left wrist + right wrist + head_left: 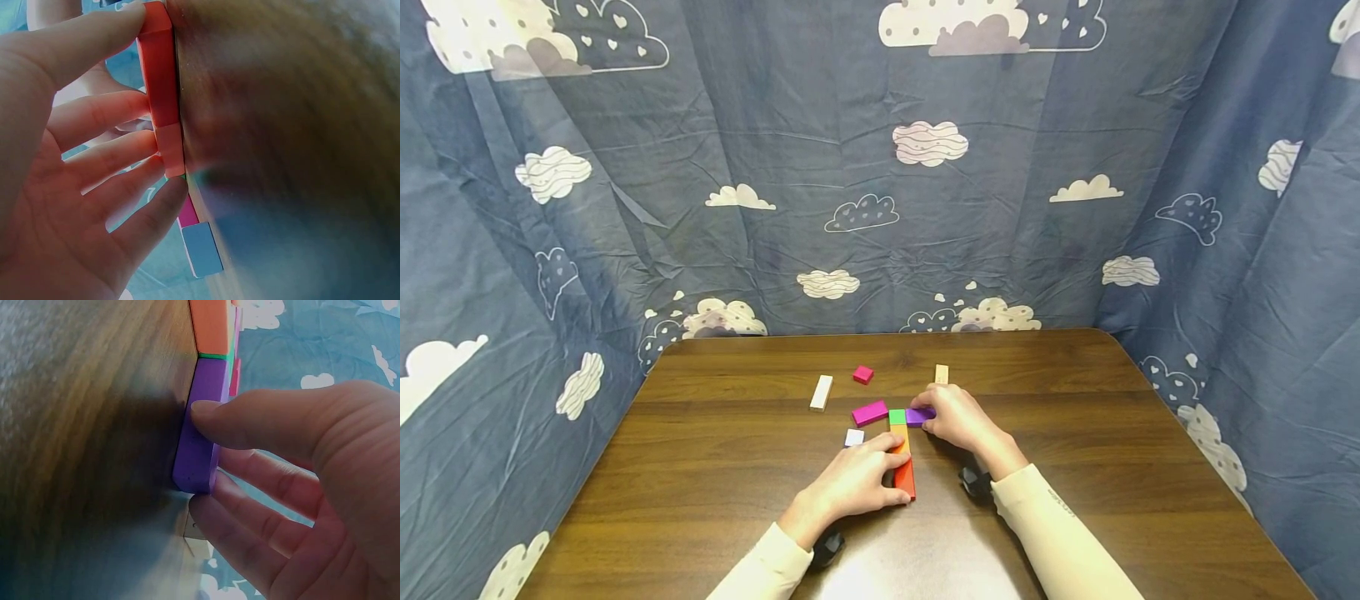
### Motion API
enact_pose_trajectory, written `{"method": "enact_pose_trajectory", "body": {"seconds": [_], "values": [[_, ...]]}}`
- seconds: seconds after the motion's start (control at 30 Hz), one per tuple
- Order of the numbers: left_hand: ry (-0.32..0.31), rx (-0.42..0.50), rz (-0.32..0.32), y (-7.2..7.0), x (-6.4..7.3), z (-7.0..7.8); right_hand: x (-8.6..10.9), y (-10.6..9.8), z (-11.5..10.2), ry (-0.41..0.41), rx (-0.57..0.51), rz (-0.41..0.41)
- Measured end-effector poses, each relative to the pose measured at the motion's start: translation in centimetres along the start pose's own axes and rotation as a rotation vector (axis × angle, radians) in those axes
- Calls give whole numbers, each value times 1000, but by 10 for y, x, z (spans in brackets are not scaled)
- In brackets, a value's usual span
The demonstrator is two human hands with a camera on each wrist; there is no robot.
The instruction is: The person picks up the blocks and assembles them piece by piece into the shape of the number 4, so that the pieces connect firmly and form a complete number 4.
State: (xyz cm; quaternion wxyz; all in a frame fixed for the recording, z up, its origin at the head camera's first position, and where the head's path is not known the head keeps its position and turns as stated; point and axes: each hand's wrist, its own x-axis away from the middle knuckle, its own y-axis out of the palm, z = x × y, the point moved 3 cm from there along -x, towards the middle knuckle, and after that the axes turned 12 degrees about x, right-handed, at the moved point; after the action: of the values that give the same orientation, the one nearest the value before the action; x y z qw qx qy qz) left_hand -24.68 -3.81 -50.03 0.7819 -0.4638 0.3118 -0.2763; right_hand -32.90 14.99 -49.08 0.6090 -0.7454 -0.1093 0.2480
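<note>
A red block point(905, 482), an orange block point(898, 432) and a green block point(897, 417) lie end to end in a row running away from me. My left hand point(853, 479) rests along the left side of this row, fingers fairly straight. Its thumb touches the near end of the red block in the left wrist view. To the right of the green block lies a purple block point(203, 434), crosswise to the row. My right hand point(958, 417) pinches it, thumb on the near side and fingers opposite. A magenta block point(870, 412) lies slightly angled left of the green one.
On the wooden table point(737, 500) lie a pale bluish block point(854, 437), a white block point(822, 392), a crimson block point(863, 375) and a beige block point(942, 372) just beyond my right hand. A cloud-patterned curtain point(775, 250) hangs behind and at both sides.
</note>
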Motion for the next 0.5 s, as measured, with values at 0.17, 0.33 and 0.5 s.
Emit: {"method": "enact_pose_trajectory", "body": {"seconds": [0.17, 0.33, 0.5], "values": [[-6, 1, 0, 0, 0, 0, 0, 0, 0, -3, -1, 3], [-12, 6, -3, 0, 0, 0, 0, 0, 1, -3, 1, 3], [-2, 7, 3, 1, 1, -1, 0, 0, 1, -4, 1, 5]]}}
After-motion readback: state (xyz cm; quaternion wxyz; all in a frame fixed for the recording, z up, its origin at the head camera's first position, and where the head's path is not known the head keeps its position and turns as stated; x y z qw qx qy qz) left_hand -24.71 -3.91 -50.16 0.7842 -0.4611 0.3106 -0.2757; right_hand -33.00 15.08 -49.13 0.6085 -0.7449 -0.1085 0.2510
